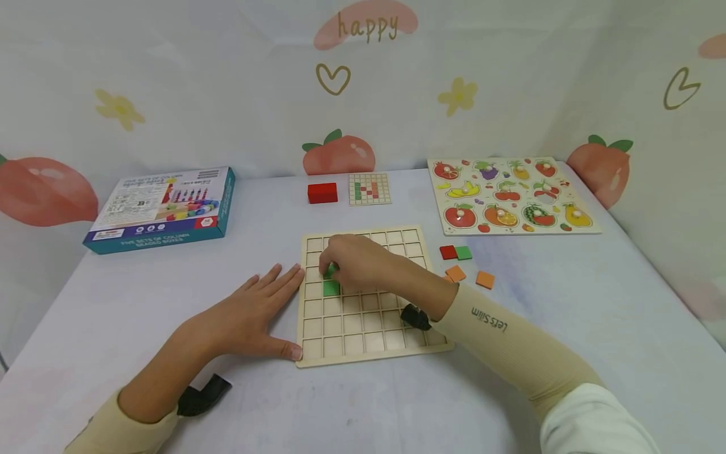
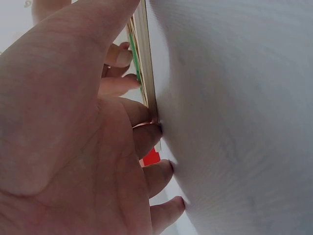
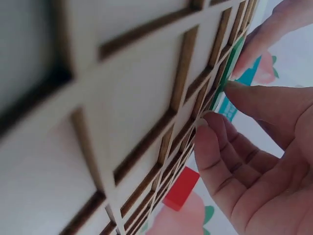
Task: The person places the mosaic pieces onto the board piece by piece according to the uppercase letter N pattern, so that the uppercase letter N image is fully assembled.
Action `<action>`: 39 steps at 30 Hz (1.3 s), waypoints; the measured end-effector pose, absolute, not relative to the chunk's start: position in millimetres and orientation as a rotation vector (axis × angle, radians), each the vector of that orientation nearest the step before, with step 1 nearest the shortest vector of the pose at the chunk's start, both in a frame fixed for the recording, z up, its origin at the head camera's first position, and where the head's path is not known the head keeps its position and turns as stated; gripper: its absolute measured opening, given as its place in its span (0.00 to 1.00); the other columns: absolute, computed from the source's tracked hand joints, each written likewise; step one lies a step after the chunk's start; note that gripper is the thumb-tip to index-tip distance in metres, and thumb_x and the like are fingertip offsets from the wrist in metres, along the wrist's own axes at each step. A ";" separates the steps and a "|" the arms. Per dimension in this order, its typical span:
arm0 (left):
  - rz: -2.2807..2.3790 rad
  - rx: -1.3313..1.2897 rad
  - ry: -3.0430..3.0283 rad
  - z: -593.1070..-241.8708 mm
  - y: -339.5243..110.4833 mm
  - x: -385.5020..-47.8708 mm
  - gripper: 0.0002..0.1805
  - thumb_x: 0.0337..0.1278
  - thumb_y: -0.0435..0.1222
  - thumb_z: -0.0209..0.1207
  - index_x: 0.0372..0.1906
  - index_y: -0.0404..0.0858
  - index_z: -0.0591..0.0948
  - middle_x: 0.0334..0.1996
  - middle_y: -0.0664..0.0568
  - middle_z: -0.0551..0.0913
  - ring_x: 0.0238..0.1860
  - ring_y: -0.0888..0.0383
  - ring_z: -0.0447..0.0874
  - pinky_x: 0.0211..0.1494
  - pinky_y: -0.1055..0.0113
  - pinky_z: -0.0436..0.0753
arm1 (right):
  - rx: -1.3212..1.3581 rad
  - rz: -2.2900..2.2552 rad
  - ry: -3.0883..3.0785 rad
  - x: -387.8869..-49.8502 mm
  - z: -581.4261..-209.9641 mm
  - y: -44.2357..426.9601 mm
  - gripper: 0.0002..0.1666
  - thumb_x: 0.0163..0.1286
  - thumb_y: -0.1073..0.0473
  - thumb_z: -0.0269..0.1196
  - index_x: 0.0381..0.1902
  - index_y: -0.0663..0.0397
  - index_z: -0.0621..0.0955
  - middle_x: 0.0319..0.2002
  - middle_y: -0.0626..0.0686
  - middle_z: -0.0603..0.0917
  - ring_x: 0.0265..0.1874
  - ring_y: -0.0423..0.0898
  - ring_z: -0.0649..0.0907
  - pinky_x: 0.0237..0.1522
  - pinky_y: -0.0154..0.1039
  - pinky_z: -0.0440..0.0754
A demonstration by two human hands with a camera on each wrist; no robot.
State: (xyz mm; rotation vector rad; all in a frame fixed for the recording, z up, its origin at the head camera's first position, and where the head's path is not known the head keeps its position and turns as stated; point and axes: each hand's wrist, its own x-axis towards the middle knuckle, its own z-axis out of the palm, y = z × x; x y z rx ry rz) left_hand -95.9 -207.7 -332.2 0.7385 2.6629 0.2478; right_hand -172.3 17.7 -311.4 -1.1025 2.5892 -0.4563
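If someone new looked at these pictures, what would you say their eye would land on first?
Probably the right hand, busy with a green tile at the wooden grid board mid-table, while the left hand rests against the board's left edge. Next, perhaps, the colourful fruit puzzle at the back right and the teal-edged box at the back left.
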 end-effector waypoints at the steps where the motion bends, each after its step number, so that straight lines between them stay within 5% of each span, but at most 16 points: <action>1: 0.249 0.740 2.662 -332.0 -207.6 -95.8 0.72 0.35 0.79 0.58 0.81 0.41 0.48 0.80 0.48 0.47 0.79 0.38 0.39 0.74 0.36 0.48 | -1.119 -0.430 2.591 -171.7 -311.2 17.9 0.14 0.67 0.69 0.63 0.44 0.49 0.90 0.43 0.46 0.85 0.45 0.41 0.79 0.51 0.36 0.78; 12: 0.229 0.731 2.672 -333.2 -206.4 -95.1 0.73 0.34 0.80 0.56 0.81 0.42 0.48 0.80 0.48 0.47 0.78 0.38 0.39 0.74 0.35 0.48 | -1.041 -0.528 2.580 -165.4 -298.2 61.4 0.14 0.71 0.66 0.63 0.52 0.51 0.87 0.45 0.47 0.86 0.45 0.45 0.82 0.52 0.40 0.79; 24: 0.223 0.723 2.666 -333.4 -207.4 -94.6 0.73 0.34 0.81 0.56 0.82 0.42 0.47 0.81 0.49 0.46 0.79 0.39 0.37 0.74 0.36 0.47 | -0.684 -0.615 2.681 -169.5 -292.7 175.5 0.04 0.68 0.65 0.67 0.38 0.52 0.87 0.34 0.47 0.84 0.34 0.47 0.79 0.36 0.41 0.81; 39: 0.230 0.717 2.665 -332.9 -207.7 -95.1 0.73 0.34 0.80 0.56 0.82 0.42 0.47 0.81 0.49 0.46 0.79 0.39 0.37 0.74 0.36 0.47 | -0.425 -0.542 2.749 -179.9 -310.6 223.8 0.17 0.65 0.62 0.69 0.53 0.59 0.85 0.35 0.52 0.82 0.35 0.51 0.78 0.35 0.42 0.80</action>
